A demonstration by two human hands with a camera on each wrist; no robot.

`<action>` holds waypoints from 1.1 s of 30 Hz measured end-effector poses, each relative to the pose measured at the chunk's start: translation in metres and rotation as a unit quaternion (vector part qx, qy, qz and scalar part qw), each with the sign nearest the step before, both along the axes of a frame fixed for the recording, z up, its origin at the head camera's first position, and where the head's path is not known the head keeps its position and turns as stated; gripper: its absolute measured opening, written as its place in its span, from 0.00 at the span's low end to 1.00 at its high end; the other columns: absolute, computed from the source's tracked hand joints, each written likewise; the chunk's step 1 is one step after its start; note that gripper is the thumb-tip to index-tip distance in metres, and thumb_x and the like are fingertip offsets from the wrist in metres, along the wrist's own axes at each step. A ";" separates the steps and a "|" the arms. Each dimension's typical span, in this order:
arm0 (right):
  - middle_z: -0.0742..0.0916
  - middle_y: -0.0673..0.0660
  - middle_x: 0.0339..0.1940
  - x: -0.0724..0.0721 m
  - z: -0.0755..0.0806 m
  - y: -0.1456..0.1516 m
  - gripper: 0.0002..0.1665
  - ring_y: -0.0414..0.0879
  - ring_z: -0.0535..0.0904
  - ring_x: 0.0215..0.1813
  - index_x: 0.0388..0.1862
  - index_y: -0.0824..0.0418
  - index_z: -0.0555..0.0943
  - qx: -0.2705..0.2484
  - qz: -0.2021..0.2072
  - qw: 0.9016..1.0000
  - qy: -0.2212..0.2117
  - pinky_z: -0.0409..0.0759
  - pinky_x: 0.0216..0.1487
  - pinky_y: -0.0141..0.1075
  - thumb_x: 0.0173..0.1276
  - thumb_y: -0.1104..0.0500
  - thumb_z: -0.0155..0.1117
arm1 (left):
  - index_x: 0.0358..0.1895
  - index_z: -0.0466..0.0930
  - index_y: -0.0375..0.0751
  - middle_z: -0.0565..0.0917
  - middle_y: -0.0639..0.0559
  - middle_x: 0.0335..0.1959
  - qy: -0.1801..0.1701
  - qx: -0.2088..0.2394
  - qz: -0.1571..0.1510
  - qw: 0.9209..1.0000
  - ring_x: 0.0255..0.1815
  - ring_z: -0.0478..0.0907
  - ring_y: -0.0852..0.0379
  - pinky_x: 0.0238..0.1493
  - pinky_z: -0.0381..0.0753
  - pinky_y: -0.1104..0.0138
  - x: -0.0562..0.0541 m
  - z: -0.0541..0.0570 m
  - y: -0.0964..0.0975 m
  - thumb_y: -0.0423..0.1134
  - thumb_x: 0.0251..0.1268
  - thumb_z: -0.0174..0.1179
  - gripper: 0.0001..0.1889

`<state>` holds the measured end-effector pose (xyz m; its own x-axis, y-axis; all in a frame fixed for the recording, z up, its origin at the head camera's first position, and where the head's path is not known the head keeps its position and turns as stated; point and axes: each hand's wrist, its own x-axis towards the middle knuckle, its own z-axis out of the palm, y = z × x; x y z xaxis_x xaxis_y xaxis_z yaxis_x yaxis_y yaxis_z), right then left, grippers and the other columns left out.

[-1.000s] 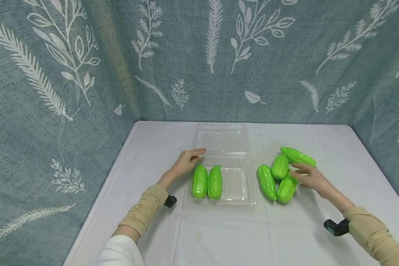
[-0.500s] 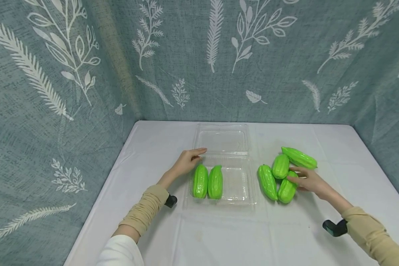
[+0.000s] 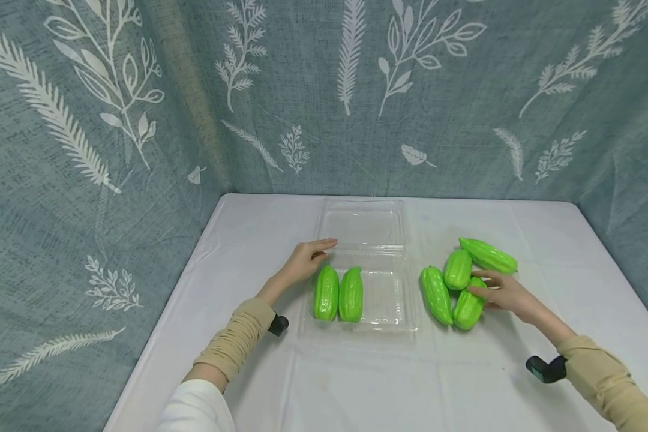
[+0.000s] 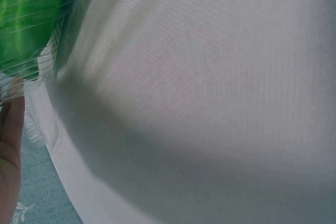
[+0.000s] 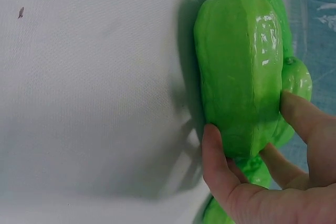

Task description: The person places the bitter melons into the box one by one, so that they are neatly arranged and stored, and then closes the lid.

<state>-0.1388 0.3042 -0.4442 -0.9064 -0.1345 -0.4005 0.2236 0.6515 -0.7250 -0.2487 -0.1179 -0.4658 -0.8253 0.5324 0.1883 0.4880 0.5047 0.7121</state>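
Note:
In the head view my left hand (image 3: 304,260) rests at the back left corner of an open clear plastic container (image 3: 389,300), index finger stretched along its hinge. Two bright green ridged gourds (image 3: 326,294) lie side by side in the container's left half. Its wall overlaps a gourd (image 4: 26,19) in the left wrist view, fingertips right at the plastic. To the right of the container, my right hand (image 3: 504,294) grips the back end of a green gourd (image 5: 239,72). Thumb and fingers lie on opposite sides of it. The gourd rests on the white cloth.
Three more green gourds lie bunched by my right hand: one to its left (image 3: 436,296), one behind (image 3: 458,270), and one farthest back (image 3: 488,255). The container's lid (image 3: 362,225) lies folded back. A patterned teal curtain (image 3: 313,96) closes off the table's back.
My right hand has come down from above the nearest gourd, and its fingers have closed round the back end. The left hand stays at the container's corner.

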 end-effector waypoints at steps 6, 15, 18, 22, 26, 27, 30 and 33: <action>0.61 0.85 0.65 0.000 -0.001 0.001 0.43 0.71 0.70 0.62 0.71 0.75 0.54 -0.003 -0.001 1.000 0.003 0.83 0.52 0.46 0.72 0.47 0.55 | 0.61 0.73 0.31 0.74 0.39 0.63 -0.003 -0.002 0.001 1.000 0.62 0.75 0.45 0.55 0.81 0.60 0.000 0.001 0.001 0.24 0.64 0.55 0.20; 0.63 0.84 0.64 0.001 -0.001 0.001 0.43 0.65 0.76 0.57 0.71 0.75 0.54 -0.009 -0.006 1.000 0.007 0.83 0.51 0.45 0.72 0.48 0.55 | 0.60 0.74 0.31 0.74 0.40 0.63 -0.002 -0.004 0.001 1.000 0.61 0.75 0.45 0.52 0.82 0.61 -0.001 0.000 0.001 0.25 0.64 0.55 0.20; 0.62 0.84 0.64 0.001 -0.002 0.001 0.43 0.64 0.76 0.57 0.71 0.75 0.54 -0.011 -0.008 1.000 0.007 0.83 0.51 0.45 0.71 0.48 0.55 | 0.60 0.74 0.31 0.75 0.40 0.63 0.000 -0.005 0.000 1.000 0.61 0.76 0.45 0.52 0.82 0.61 -0.002 -0.001 0.000 0.25 0.64 0.55 0.20; 0.62 0.84 0.65 0.002 -0.001 0.001 0.43 0.64 0.76 0.57 0.71 0.75 0.54 -0.012 -0.008 1.000 0.008 0.83 0.50 0.45 0.71 0.48 0.55 | 0.61 0.74 0.31 0.75 0.40 0.63 -0.002 -0.003 0.000 1.000 0.61 0.75 0.45 0.53 0.82 0.61 -0.002 -0.002 0.000 0.25 0.64 0.55 0.20; 0.62 0.83 0.65 0.003 -0.001 0.001 0.43 0.63 0.76 0.56 0.71 0.75 0.55 -0.014 -0.009 1.000 0.009 0.83 0.50 0.45 0.71 0.48 0.56 | 0.61 0.73 0.32 0.74 0.40 0.63 -0.007 -0.003 0.001 1.000 0.61 0.75 0.45 0.53 0.82 0.61 -0.002 -0.002 0.000 0.25 0.65 0.55 0.20; 0.62 0.83 0.65 0.003 -0.001 0.001 0.43 0.62 0.76 0.56 0.71 0.75 0.55 -0.014 -0.009 1.000 0.009 0.83 0.50 0.45 0.71 0.48 0.56 | 0.61 0.73 0.32 0.74 0.40 0.63 -0.006 -0.004 0.001 1.000 0.61 0.75 0.45 0.53 0.82 0.61 -0.002 -0.002 0.000 0.25 0.65 0.55 0.20; 0.63 0.84 0.64 0.004 -0.001 0.002 0.43 0.62 0.77 0.56 0.71 0.75 0.55 -0.012 -0.012 1.000 0.011 0.83 0.50 0.45 0.71 0.47 0.56 | 0.61 0.73 0.32 0.74 0.40 0.63 -0.003 -0.003 0.001 1.000 0.61 0.75 0.45 0.53 0.82 0.61 -0.002 -0.002 0.000 0.25 0.64 0.55 0.21; 0.63 0.84 0.64 0.005 0.000 0.003 0.43 0.64 0.76 0.57 0.71 0.75 0.56 -0.011 -0.013 1.000 0.013 0.83 0.50 0.46 0.71 0.48 0.56 | 0.61 0.74 0.31 0.75 0.40 0.63 0.002 -0.002 0.001 1.000 0.60 0.76 0.45 0.53 0.82 0.61 -0.002 -0.001 0.000 0.25 0.64 0.56 0.21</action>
